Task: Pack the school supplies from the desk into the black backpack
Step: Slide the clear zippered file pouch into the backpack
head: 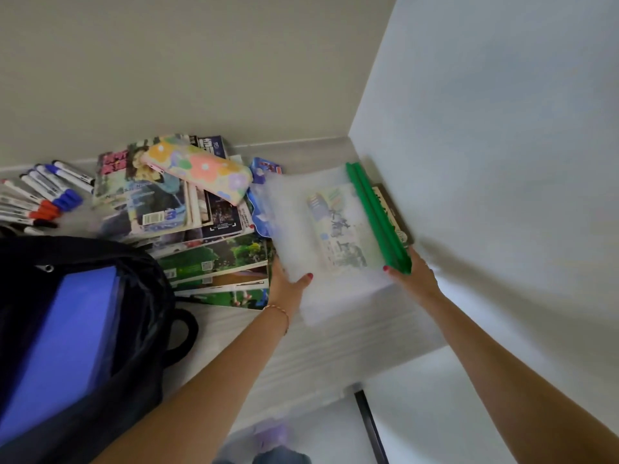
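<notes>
Nearest the camera, at the desk's [335,349] front left corner, the black backpack [110,329] gapes open, and a large blue folder or book [67,336] already stands inside it. Packing therefore looks begun but far from finished, since most supplies remain on the desk. Both hands are on a clear plastic folder [321,229] with a green spine, which lies toward the right end of the desk, close to the side wall. The left hand [288,286] grips its near left corner, thumb curled over the top and the other fingers hidden beneath. The right hand [415,272] holds the near end of the green spine; one fingertip shows on top, and how the remaining fingers lie cannot be told. Whether the folder is lifted off the desk or only being gathered up is unclear, as it is blurred. A dark book [395,212] lies under its right edge, against the wall. Left of the folder, across the middle of the desk, sits an untidy stack of magazines and books [187,236], with a flowered pencil case [201,172] resting on top near the back edge. At the back left corner lies a row of markers [43,195] with blue, red and black caps. Judging by this, the folder seems the next thing to go in, then the stack, the case and the markers.
</notes>
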